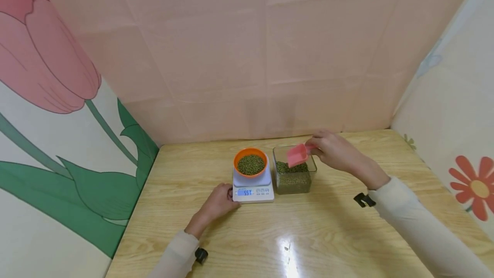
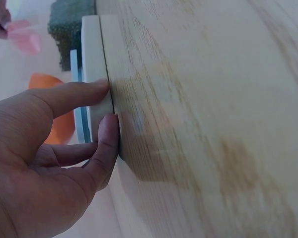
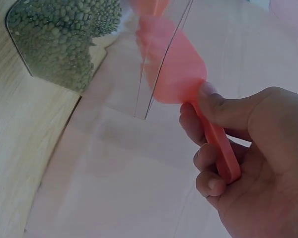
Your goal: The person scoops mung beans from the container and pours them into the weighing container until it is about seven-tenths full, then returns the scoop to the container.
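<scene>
An orange bowl (image 1: 250, 174) of green mung beans (image 1: 251, 164) stands on a white kitchen scale (image 1: 252, 198), whose blue display is lit with digits. My left hand (image 1: 221, 200) holds the scale at its front left corner; in the left wrist view, thumb and curled fingers (image 2: 108, 131) pinch its edge. To the right of the scale stands a clear square container (image 1: 294, 183), partly filled with mung beans. My right hand (image 1: 332, 151) grips a pink scoop (image 1: 297, 155) by its handle, above the container. The scoop's inside looks bare of beans in the head view.
All of this sits on a wood-grain table (image 1: 185, 170), near a pink-covered back wall (image 1: 216, 76). Side walls carry a painted tulip (image 1: 46, 55) and a red flower (image 1: 478, 188). Black clips (image 1: 364, 200) show at the sleeves.
</scene>
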The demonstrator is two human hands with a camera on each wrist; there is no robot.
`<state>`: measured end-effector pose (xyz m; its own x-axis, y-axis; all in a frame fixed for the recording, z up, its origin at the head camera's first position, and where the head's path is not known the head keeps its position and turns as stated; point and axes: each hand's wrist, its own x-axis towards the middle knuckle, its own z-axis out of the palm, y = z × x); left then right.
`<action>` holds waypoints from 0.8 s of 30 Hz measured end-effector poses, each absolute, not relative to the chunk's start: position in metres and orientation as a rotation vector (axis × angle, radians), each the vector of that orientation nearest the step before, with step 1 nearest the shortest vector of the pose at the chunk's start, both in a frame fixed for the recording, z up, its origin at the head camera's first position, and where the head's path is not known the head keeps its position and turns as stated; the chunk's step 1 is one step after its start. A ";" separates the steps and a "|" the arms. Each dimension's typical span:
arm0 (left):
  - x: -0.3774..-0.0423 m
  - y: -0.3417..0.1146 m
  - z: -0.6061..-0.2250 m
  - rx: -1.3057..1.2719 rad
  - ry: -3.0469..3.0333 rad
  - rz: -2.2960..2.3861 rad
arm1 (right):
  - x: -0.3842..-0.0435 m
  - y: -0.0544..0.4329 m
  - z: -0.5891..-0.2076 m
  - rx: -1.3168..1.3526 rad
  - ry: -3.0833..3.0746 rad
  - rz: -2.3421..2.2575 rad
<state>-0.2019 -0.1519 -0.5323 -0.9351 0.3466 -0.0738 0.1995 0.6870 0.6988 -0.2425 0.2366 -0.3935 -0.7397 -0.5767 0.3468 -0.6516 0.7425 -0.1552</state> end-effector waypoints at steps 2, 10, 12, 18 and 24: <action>-0.202 -0.152 -0.532 0.437 2.697 1.082 | -0.242 0.236 -0.394 0.973 -2.661 0.362; -0.202 -0.152 -0.532 0.436 2.697 1.081 | -0.240 0.232 -0.393 1.005 -2.664 0.207; -0.202 -0.151 -0.532 0.435 2.696 1.080 | -0.241 0.231 -0.392 1.010 -2.667 0.173; -0.202 -0.152 -0.532 0.444 2.689 1.087 | -0.242 0.229 -0.393 1.014 -2.697 0.111; -0.202 -0.152 -0.532 0.436 2.685 1.091 | -0.242 0.224 -0.392 1.018 -2.708 0.081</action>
<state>-0.2021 -0.1519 -0.5319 -0.9342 0.3472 -0.0821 0.1915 0.6821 0.7058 -0.2416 0.2245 -0.3920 -0.7258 -0.6414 0.2486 -0.6552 0.7547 0.0343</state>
